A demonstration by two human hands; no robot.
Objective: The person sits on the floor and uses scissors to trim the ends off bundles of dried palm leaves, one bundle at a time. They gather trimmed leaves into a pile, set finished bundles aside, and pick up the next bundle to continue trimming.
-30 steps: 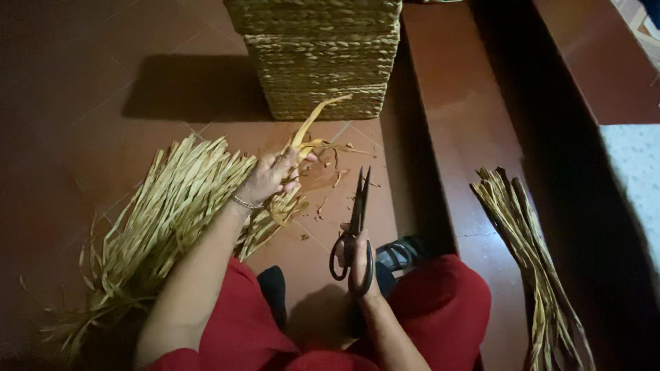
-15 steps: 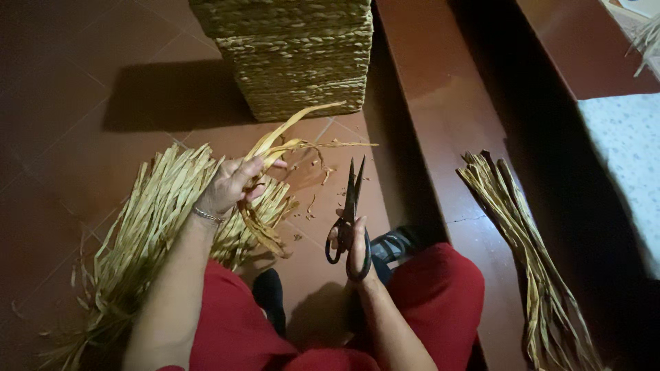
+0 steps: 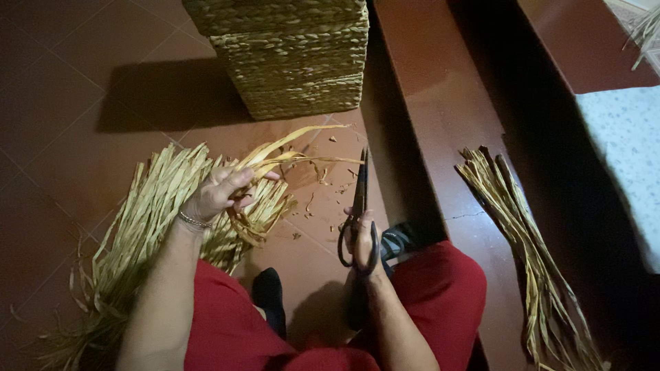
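The left hand (image 3: 218,194) pinches a straw strand (image 3: 289,141) above the floor pile (image 3: 148,220); the right hand (image 3: 362,242) grips closed scissors (image 3: 359,199). A careless snip could nick the pinching fingers.

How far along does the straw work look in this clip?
Done: a bundle of strips lies aside on the right, and trimmings litter the floor. In hand: the left hand grips a few strands; the right hand holds shut scissors. Left: the large straw pile.
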